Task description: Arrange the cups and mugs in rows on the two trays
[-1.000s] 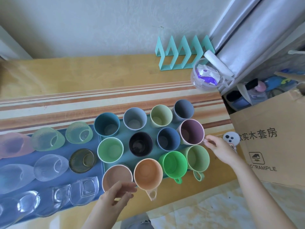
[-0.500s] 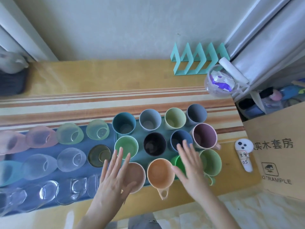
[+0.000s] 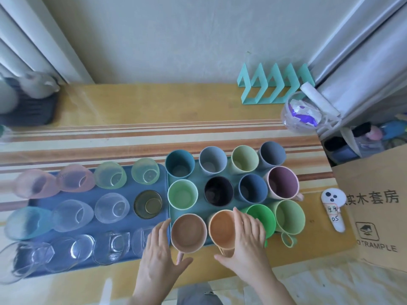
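Note:
Two trays lie side by side on the table. The blue tray [image 3: 130,192] on the left holds rows of clear and tinted glasses. The teal tray [image 3: 199,186] on the right holds rows of coloured plastic cups and mugs. My left hand [image 3: 159,249] lies flat with straight fingers against the left side of the brown mug [image 3: 188,231] in the front row. With its fingers extended, my right hand [image 3: 246,241] rests over the right side of the orange mug [image 3: 222,227], covering part of the bright green mug [image 3: 261,217]. Neither hand grips anything.
A teal zigzag rack [image 3: 275,89] and a clear tub [image 3: 302,112] sit at the back right. A cardboard box [image 3: 374,208] stands right of the table, with a small white ghost-shaped tag [image 3: 333,209] beside it. A dark mat [image 3: 28,106] lies back left.
The view has shifted left and up. Both hands slid back toward the front edge and now flank the brown and orange mugs; earlier the right hand was by the purple mug's handle.

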